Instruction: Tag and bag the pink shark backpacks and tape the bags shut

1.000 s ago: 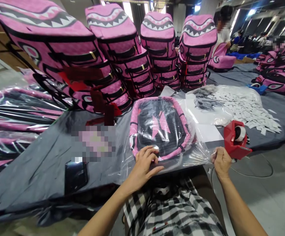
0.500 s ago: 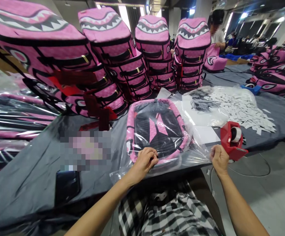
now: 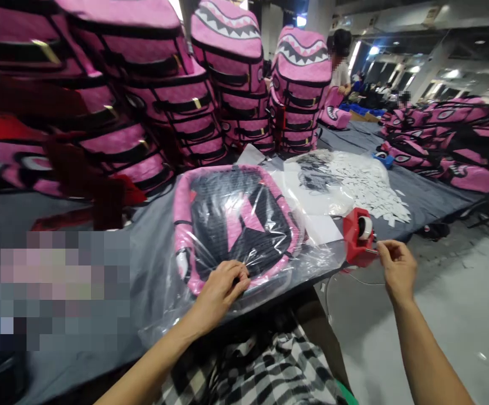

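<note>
A pink and black backpack (image 3: 231,222) lies flat in a clear plastic bag (image 3: 320,260) on the grey table (image 3: 434,197) in front of me. My left hand (image 3: 219,288) presses on the bag's near edge with its fingers curled. My right hand (image 3: 396,268) is at the front of a red tape dispenser (image 3: 357,239) on the table's edge, thumb and fingers pinched together on what looks like the tape's end.
Tall stacks of pink shark-mouth backpacks (image 3: 227,73) stand behind and to the left. A bag of small white paper tags (image 3: 371,183) lies right of the backpack. More backpacks (image 3: 451,146) pile at the far right. A person (image 3: 340,64) stands in the distance.
My right hand let go of the bag's corner and moved right to the tape dispenser. My left hand stayed on the bag's edge. The view shifted left and closer.
</note>
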### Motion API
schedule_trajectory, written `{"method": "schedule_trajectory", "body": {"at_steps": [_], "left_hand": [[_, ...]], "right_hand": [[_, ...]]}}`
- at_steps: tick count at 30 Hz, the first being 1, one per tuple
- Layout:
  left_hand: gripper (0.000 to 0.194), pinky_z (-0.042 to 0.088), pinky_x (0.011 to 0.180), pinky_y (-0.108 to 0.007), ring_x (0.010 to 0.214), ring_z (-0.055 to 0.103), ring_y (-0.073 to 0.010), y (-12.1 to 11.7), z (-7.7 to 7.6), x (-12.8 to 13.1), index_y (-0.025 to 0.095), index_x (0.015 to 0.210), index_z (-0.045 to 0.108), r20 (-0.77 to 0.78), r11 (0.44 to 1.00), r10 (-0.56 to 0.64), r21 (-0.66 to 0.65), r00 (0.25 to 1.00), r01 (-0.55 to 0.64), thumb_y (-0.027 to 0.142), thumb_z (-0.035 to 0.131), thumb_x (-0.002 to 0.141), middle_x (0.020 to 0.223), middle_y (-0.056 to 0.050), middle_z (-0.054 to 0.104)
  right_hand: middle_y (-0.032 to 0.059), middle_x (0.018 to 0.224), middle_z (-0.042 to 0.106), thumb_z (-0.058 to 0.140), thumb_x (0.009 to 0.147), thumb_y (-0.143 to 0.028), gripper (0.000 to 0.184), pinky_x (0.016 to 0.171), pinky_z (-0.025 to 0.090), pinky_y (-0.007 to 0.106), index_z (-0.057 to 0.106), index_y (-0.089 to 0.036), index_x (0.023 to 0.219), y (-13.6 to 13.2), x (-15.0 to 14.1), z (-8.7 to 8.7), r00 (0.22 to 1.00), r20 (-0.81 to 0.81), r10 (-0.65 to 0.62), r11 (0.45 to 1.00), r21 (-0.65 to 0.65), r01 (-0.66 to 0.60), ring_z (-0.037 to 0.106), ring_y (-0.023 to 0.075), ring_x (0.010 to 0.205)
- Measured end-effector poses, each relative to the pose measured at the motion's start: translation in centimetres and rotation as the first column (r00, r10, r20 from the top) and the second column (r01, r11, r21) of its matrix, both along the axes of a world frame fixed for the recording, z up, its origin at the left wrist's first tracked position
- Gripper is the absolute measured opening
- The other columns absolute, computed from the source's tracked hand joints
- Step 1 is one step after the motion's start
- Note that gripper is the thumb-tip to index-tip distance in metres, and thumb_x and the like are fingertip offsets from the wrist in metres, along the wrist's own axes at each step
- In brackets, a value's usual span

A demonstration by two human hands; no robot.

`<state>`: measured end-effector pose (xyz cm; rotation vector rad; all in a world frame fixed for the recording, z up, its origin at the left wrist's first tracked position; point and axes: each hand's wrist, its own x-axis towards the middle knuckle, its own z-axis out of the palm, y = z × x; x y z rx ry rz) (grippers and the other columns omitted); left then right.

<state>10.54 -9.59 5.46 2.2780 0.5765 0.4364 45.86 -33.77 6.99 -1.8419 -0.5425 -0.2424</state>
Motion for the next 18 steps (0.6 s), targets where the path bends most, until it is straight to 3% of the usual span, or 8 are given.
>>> {"method": "schedule_trajectory", "body": {"at_steps": [3, 7, 13, 18], "left_hand": [[0.037, 0.05, 0.083, -0.036, 0.088, 0.061, -0.0226, 0.3, -0.5, 0.0, 0.025, 0.075, 0.059, 0.02, 0.999, 0.016, 0.028, 1.0, -0.016, 0.053, 0.044, 0.093, 0.089, -0.003, 0.067], [0.046, 0.053, 0.084, -0.038, 0.089, 0.064, -0.0243, 0.9, -1.5, 0.1, 0.027, 0.079, 0.066, 0.039, 0.999, 0.022, 0.039, 0.999, -0.024, 0.065, 0.042, 0.09, 0.091, -0.004, 0.07], [0.05, 0.053, 0.083, -0.038, 0.091, 0.065, -0.0257, 0.7, -1.3, 0.2, 0.027, 0.078, 0.067, 0.026, 0.999, 0.05, 0.019, 0.998, -0.05, 0.07, 0.042, 0.086, 0.091, -0.005, 0.071], [0.045, 0.052, 0.085, -0.039, 0.091, 0.063, -0.0256, 0.4, -1.0, 0.3, 0.026, 0.076, 0.065, 0.015, 0.998, 0.062, 0.01, 0.998, -0.063, 0.064, 0.042, 0.087, 0.091, -0.005, 0.071]], "right_hand": [[0.0053, 0.075, 0.066, 0.065, 0.067, -0.073, 0.055, 0.065, 0.045, 0.029, 0.067, -0.018, 0.078, -2.4, 2.0, 1.4, 0.992, 0.023, -0.123, 0.984, -0.13, 0.125, 0.056, 0.0181, 0.07], [0.006, 0.064, 0.065, 0.061, 0.062, -0.076, 0.062, 0.053, 0.039, 0.028, 0.073, -0.016, 0.071, -2.9, 3.3, 0.7, 0.986, -0.131, -0.102, 0.96, -0.272, 0.063, 0.052, 0.0174, 0.059], [0.006, 0.056, 0.062, 0.066, 0.06, -0.069, 0.056, 0.051, 0.036, 0.027, 0.073, -0.014, 0.063, -1.0, 3.5, -1.0, 0.972, -0.222, -0.075, 0.956, -0.293, 0.007, 0.052, 0.0168, 0.057], [0.003, 0.051, 0.059, 0.068, 0.06, -0.059, 0.042, 0.053, 0.034, 0.027, 0.064, -0.018, 0.052, 0.4, 4.0, -0.5, 0.976, -0.195, -0.094, 0.955, -0.296, 0.033, 0.052, 0.0175, 0.057]]}}
